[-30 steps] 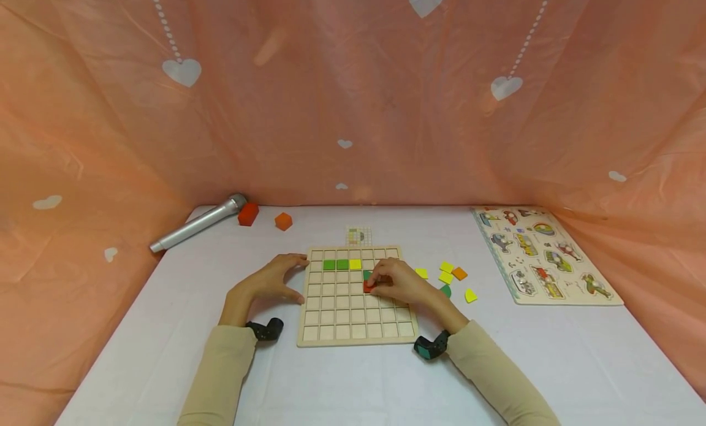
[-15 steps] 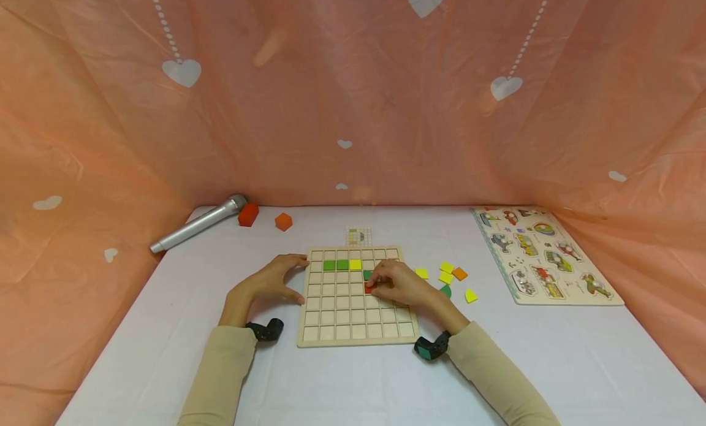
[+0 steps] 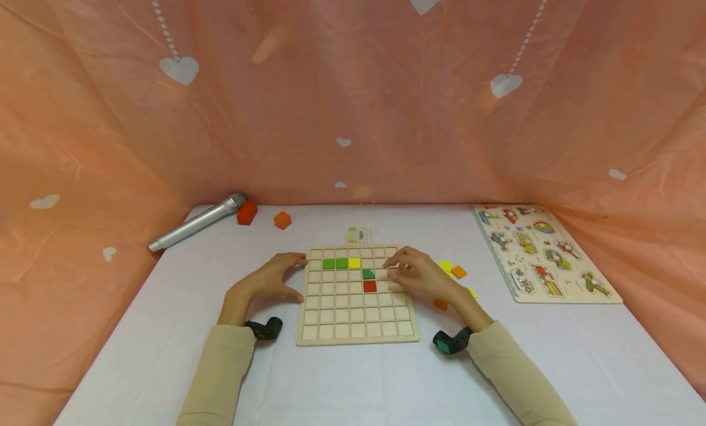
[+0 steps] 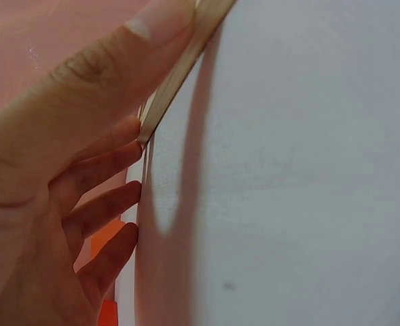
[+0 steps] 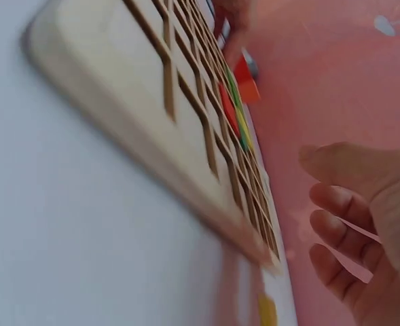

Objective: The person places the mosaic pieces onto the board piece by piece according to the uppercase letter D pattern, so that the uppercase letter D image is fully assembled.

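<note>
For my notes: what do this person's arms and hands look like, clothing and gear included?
The left sleeve and right sleeve are long, plain and beige. The left wrist device and right wrist device are black; the right one shows a teal face. The left hand and right hand are ungloved.

The left grip [image 3: 270, 280] spreads, the right grip [image 3: 421, 275] curls loosely.

Between the hands [image 3: 263, 282] [image 3: 421, 274], a beige gridded board [image 3: 357, 301] bears green, yellow and red tiles [image 3: 369, 285]; beyond, white hearts [image 3: 179, 71] dot peach cloth [image 3: 353, 95].

Tan slvs [image 3: 217, 374], blk wrist cams [image 3: 269, 329]
</note>
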### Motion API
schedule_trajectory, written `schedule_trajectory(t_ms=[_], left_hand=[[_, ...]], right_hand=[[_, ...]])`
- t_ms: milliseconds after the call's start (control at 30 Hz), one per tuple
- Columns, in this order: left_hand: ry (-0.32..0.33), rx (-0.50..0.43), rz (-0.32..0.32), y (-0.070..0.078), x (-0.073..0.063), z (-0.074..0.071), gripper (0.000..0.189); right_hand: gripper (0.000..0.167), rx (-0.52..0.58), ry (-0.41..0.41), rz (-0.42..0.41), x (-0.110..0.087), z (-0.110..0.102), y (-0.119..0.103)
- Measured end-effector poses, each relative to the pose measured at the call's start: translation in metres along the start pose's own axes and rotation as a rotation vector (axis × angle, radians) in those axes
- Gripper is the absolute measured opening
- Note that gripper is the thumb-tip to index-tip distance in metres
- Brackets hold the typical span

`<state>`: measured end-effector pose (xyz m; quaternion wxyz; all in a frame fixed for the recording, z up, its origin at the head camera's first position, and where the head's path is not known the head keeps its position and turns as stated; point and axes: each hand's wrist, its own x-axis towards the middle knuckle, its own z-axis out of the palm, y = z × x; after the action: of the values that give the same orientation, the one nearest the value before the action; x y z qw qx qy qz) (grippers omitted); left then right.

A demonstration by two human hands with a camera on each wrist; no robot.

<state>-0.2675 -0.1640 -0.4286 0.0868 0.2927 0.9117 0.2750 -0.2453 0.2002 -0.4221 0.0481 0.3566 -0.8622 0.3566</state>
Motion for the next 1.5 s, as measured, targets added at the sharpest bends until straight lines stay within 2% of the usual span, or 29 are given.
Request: schedule_trajectory(t_ms=[133,367,600,900,1167,1500], left_hand=[[0.000,0.011,-0.003,-0.002,0.000,0.000,0.083],[0.003,0.010,-0.004,0.000,-0.001,0.000,0.084],[-0.004,-0.014,-0.028,0.001,0.000,0.001,0.085],[-0.007,-0.011,-0.023,0.004,0.000,-0.001,0.085],[0.000,0.008,-0.008,0.003,0.000,0.000,0.085],[0.008,0.003,0.002,0.001,-0.001,0.000,0.084]], right_hand=[[0.024,-0.010,0.049,0.014,-0.013,-0.013,0.005],[0.024,-0.045,0.056,0.072,-0.034,-0.025,0.016],[0.024,-0.077,0.061,0.046,-0.055,-0.030,0.026],[0.030,-0.056,-0.013,0.127,-0.079,-0.048,0.030],[0.026,-0.110,-0.056,0.168,-0.085,-0.052,0.034],[0.024,-0.128,-0.013,0.159,-0.083,-0.044,0.041]])
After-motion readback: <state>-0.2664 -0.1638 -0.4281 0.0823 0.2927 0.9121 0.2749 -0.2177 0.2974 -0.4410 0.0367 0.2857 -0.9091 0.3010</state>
